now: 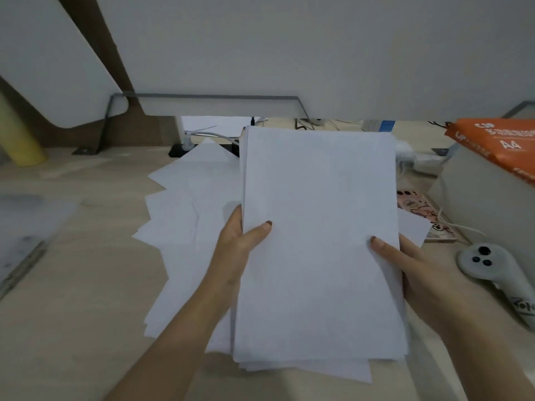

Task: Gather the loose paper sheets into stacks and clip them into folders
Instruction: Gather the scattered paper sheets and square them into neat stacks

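Observation:
A thick stack of white paper sheets [318,241] is held upright-tilted above the desk, its edges roughly squared. My left hand [238,250] grips the stack's left edge, thumb on the front. On the right edge, my right hand [405,264] grips it the same way. Loose white sheets [179,215] lie fanned out on the wooden desk [86,314] beneath and to the left of the stack. A translucent folder [26,233] with a dark spine lies at the far left, blurred.
An orange A4 paper pack [498,146] sits on a grey box at the right. A white handheld controller [492,273] lies right of my right hand. A patterned pink booklet [417,209], cables and a yellow cylinder [17,134] stand around the desk's back.

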Demonstrator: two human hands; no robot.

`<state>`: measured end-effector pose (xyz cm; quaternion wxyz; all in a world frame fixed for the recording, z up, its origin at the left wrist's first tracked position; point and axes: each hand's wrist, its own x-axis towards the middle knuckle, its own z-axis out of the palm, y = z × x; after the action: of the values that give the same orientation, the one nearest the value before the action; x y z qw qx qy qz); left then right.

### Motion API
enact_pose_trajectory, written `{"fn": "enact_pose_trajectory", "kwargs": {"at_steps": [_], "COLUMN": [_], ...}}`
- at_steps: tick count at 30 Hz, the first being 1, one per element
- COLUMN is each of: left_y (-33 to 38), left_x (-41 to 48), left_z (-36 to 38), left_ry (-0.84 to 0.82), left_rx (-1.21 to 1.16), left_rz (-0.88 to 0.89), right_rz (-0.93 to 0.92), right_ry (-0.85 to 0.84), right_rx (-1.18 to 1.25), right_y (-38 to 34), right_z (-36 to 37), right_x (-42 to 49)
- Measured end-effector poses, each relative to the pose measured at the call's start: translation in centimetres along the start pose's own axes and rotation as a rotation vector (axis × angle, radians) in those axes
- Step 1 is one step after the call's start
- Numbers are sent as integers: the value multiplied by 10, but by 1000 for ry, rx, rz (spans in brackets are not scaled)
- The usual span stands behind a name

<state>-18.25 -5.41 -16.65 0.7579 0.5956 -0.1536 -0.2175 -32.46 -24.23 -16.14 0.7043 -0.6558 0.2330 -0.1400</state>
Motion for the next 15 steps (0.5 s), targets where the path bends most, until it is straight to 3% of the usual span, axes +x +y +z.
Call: {"fn": "enact_pose_trajectory", "kwargs": {"at_steps": [3,9,12,15], "left_y": [23,72,69,41], "left_x": [-2,-7,-12,-17], "left_z": [-29,-78,-99,-108], "left_ry": [118,205,233,301], "left_rx": [6,46,124,120], "left_rz": [116,346,311,183], "right_rz": [-93,-206,-144,-95], "right_ry": [-61,-210,-257,-188], "right_rx": [112,129,23,-2], "right_y": [-14,-37,-27,-14], "right_z": [36,91,111,126], "right_x": [7,25,29,26]}}
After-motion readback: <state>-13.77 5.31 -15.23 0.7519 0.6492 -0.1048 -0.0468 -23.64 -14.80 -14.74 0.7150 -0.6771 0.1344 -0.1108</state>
